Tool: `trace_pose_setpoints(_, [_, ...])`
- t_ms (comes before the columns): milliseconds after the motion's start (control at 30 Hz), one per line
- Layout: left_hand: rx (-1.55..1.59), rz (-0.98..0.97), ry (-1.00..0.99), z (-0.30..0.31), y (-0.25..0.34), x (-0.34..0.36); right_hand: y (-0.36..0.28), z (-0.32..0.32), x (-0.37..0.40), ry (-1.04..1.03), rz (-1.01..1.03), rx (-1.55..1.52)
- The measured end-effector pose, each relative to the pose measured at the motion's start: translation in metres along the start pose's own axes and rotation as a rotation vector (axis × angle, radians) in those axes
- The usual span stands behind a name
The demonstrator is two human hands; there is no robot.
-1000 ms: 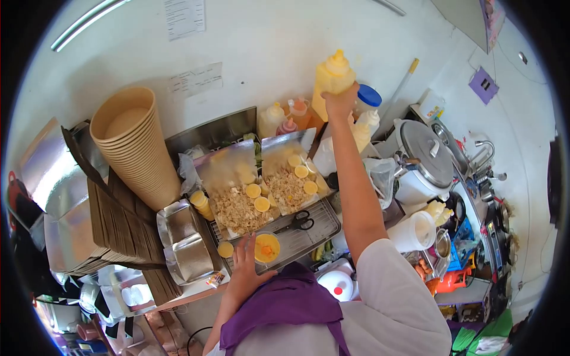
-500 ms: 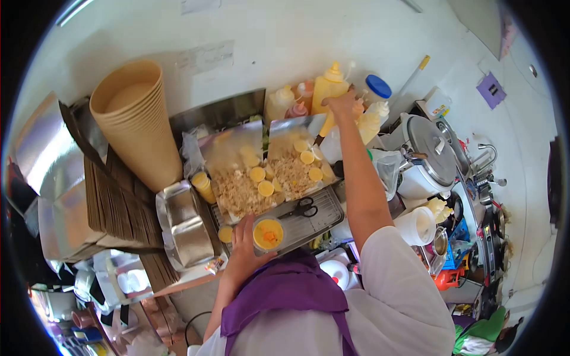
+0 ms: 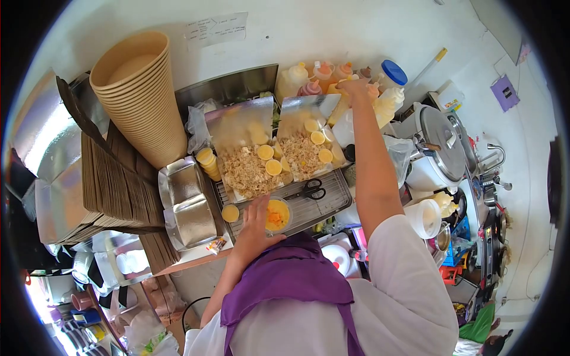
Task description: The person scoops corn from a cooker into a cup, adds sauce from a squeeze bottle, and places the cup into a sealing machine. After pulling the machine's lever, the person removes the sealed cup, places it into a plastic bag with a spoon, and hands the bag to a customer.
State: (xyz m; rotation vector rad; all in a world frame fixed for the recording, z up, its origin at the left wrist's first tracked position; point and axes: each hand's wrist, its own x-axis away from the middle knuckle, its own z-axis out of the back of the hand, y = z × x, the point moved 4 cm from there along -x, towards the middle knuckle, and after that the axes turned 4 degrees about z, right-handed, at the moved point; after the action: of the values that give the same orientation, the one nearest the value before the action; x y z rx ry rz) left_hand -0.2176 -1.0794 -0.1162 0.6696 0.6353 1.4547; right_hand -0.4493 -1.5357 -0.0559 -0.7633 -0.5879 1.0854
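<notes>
My left hand curls around the side of a small clear cup with yellow and orange contents, at the front of a wire-racked metal tray. My right hand is stretched out to the back, its fingers closed on the top of a yellow squeeze bottle among other bottles. Two open foil-lined boxes hold rice and small yellow sauce cups. Black-handled scissors lie on the tray, right of the clear cup.
Tall stacked paper tubs, folded brown boxes and an open foil-lined box stand left. A lidded cooker and a white container are at right. Part of another person shows at lower right.
The yellow bottle has gone from raised and upright to lower among the other bottles, with my right hand still on it. The view has shifted slightly. My left hand stays by the cup.
</notes>
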Motion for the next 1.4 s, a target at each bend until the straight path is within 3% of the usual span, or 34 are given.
trace_pose_setpoints(100, [-0.122, -0.008, 0.005, -0.007, 0.002, -0.006, 0.005, 0.004, 0.008, 0.244, 0.192, -0.206])
trace_pose_setpoints(167, [-0.178, -0.032, 0.019, -0.01, 0.005, -0.009, -0.025, 0.043, 0.068, 0.211, 0.264, -0.205])
trace_pose_setpoints(333, [-0.173, -0.06, 0.115, -0.02, -0.002, -0.01, -0.082, 0.062, 0.114, 0.054, 0.892, -0.002])
trace_pose_setpoints(533, [-0.245, 0.106, 0.093, -0.035, 0.002, -0.013, -0.081, 0.043, 0.09, -0.126, 1.062, 0.045])
trace_pose_setpoints(667, [-0.166, 0.138, 0.202, -0.022, 0.02, -0.002, -0.09, 0.053, 0.147, -0.189, 1.17, -0.175])
trace_pose_setpoints(800, [0.011, 0.155, 0.418, 0.009, 0.063, 0.039, -0.098, 0.064, 0.255, -0.474, 1.275, -0.573])
trace_pose_setpoints(900, [0.042, 0.162, 0.63, 0.012, 0.07, 0.074, -0.1, 0.071, 0.336, -0.878, 1.315, -0.921])
trace_pose_setpoints(1000, [-0.013, 0.286, 0.681, 0.034, 0.085, 0.132, -0.099, 0.075, 0.411, -1.438, 1.239, -1.29])
trace_pose_setpoints(1067, [-0.085, 0.385, 0.823, 0.036, 0.085, 0.172, -0.1, 0.073, 0.458, -1.842, 1.099, -1.461])
trace_pose_setpoints(1167, [-0.134, 0.627, 0.851, 0.046, 0.085, 0.243, -0.099, 0.058, 0.529, -2.329, 0.795, -1.559])
trace_pose_setpoints(1233, [-0.143, 0.781, 0.885, 0.045, 0.076, 0.29, -0.096, 0.032, 0.583, -2.569, 0.467, -1.502])
trace_pose_setpoints(1300, [-0.201, 0.916, 0.947, 0.041, 0.062, 0.339, -0.085, 0.001, 0.649, -2.643, 0.087, -1.36])
trace_pose_setpoints(1333, [-0.239, 0.962, 0.982, 0.039, 0.058, 0.362, -0.07, -0.033, 0.678, -2.636, 0.228, -1.206])
trace_pose_setpoints(1367, [-0.275, 1.006, 1.014, 0.039, 0.055, 0.385, -0.046, -0.073, 0.71, -2.411, 0.059, -1.042])
trace_pose_setpoints(1400, [-0.313, 1.047, 1.044, 0.042, 0.052, 0.409, -0.037, -0.073, 0.757, -2.301, -0.072, -0.905])
